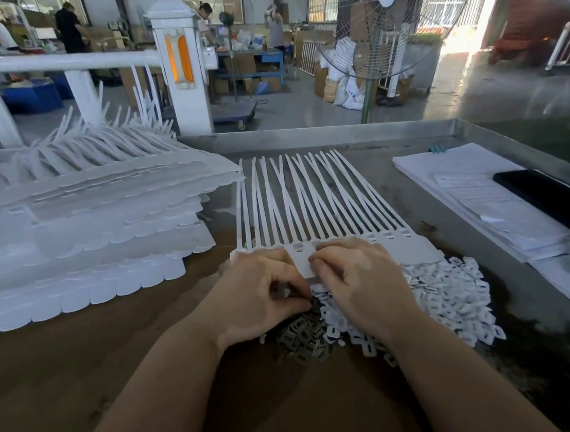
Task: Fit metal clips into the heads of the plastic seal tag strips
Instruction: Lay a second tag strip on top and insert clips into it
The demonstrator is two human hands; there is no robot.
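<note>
A joined row of white plastic seal tag strips [313, 198] lies flat in front of me, tails fanning away, heads near my hands. My left hand [264, 296] curls its fingers over the left heads, fingertips down at a heap of grey metal clips [301, 338]. My right hand [359, 285] has its fingers bent on the tag heads in the middle of the row. What either hand pinches is hidden under the fingers. A heap of small white plastic pieces [456, 299] lies just right of the metal clips.
Tall stacks of more white strip sheets [76, 239] fill the left of the brown table [84, 398]. Papers [479, 190] and a black phone [551, 196] lie at the right. A raised metal rim [338, 135] borders the far side; a standing fan [384, 9] is beyond.
</note>
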